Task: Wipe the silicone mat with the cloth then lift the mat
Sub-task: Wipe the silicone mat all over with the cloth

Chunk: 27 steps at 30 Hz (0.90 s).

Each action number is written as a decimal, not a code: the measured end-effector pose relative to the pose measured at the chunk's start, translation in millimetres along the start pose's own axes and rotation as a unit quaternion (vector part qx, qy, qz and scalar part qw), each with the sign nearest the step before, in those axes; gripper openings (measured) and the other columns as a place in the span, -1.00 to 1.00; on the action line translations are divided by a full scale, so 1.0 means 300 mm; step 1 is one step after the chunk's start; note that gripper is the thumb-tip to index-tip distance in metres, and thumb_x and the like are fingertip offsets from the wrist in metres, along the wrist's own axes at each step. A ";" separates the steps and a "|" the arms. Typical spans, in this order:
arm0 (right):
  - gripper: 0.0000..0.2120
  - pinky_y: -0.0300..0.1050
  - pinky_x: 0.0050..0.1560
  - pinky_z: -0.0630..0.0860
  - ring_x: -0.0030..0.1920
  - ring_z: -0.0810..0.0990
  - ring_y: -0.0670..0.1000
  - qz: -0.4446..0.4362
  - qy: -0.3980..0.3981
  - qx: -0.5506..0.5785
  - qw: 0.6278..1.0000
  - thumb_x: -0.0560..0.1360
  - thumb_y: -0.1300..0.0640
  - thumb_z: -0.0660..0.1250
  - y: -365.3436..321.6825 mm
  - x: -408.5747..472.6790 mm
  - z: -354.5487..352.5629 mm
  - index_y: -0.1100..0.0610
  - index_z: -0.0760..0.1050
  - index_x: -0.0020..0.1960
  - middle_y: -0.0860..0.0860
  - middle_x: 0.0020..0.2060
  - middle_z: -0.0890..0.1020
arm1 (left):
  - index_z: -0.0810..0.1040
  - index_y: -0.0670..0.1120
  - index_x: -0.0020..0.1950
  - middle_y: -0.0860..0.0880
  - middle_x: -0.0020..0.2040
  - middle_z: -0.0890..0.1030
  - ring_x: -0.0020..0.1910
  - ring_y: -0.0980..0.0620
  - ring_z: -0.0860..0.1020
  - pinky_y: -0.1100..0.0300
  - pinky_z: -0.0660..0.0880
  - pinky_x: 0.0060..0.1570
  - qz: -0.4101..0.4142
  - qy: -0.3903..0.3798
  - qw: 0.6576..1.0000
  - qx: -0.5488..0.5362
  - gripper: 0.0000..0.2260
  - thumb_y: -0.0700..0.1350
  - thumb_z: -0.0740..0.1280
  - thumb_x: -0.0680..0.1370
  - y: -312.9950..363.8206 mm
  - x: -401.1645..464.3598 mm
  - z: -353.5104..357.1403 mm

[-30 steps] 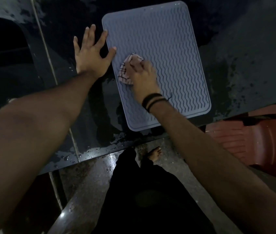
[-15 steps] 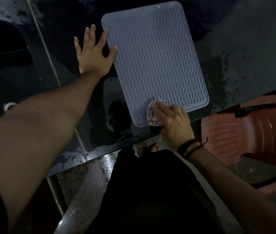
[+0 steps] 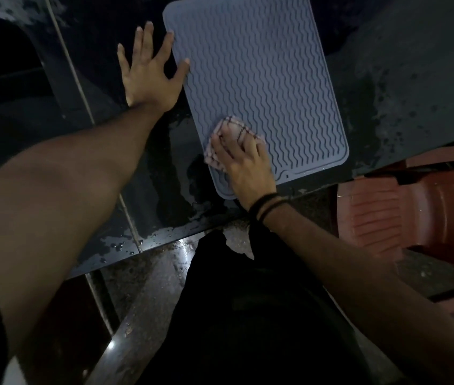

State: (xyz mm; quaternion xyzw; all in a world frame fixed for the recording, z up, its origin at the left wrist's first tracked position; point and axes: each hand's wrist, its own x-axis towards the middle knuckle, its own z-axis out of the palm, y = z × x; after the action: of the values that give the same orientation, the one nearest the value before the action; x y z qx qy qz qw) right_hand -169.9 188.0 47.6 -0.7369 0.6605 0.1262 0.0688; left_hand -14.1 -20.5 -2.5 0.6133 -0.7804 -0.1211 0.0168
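A grey silicone mat (image 3: 259, 79) with wavy ridges lies flat on the dark wet table (image 3: 403, 87). My right hand (image 3: 245, 168) holds a bunched checked cloth (image 3: 232, 129) down on the mat's near left corner, fingers curled over it. My left hand (image 3: 148, 76) lies flat with fingers spread on the table at the mat's left edge, and its thumb tip rests on the mat's rim.
The table's near edge (image 3: 164, 243) runs diagonally in front of me, with water drops on it. A red plastic chair (image 3: 414, 215) stands at the right, just below the table edge. My dark-clothed legs and the wet floor (image 3: 148, 287) are below.
My right hand with the cloth swept from the mat's left middle down to its near edge, then came back up a little onto the near left corner. My left hand stayed put.
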 end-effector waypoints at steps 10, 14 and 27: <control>-0.53 0.01 -0.08 0.34 -0.02 0.44 0.15 -0.011 0.073 0.098 0.992 0.34 0.30 0.19 0.175 -0.183 -0.124 0.06 0.53 0.21 0.01 0.21 0.57 | 0.09 0.16 0.67 -0.05 0.69 -0.01 0.67 -0.04 -0.08 -0.24 -0.17 0.59 0.000 0.007 1.000 -0.012 -0.35 0.40 -0.06 0.63 -0.007 0.002 0.006; -0.49 0.01 0.04 0.34 0.10 0.44 0.15 0.041 0.173 0.106 0.978 0.38 0.29 0.15 0.227 0.072 -0.213 0.04 0.48 0.29 -0.02 0.25 0.54 | 0.10 0.16 0.66 -0.05 0.69 0.00 0.67 -0.03 -0.06 -0.23 -0.16 0.59 -0.008 0.011 1.000 -0.005 -0.35 0.40 -0.06 0.63 0.000 -0.001 0.009; -0.44 0.13 0.07 0.38 0.08 0.42 0.25 0.011 0.046 0.056 0.997 0.37 0.30 0.22 0.222 -0.078 0.025 0.12 0.41 0.37 0.09 0.39 0.42 | 0.10 0.17 0.67 -0.05 0.69 0.01 0.67 -0.04 -0.06 -0.23 -0.17 0.59 -0.008 0.011 1.000 -0.013 -0.36 0.40 -0.07 0.63 0.000 0.002 0.005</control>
State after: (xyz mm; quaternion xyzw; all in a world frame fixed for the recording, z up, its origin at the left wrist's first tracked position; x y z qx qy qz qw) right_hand -238.7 204.5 51.3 -0.7293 0.6774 0.0556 0.0778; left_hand -14.7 -20.9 -4.1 0.6209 -0.7733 -0.1245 0.0327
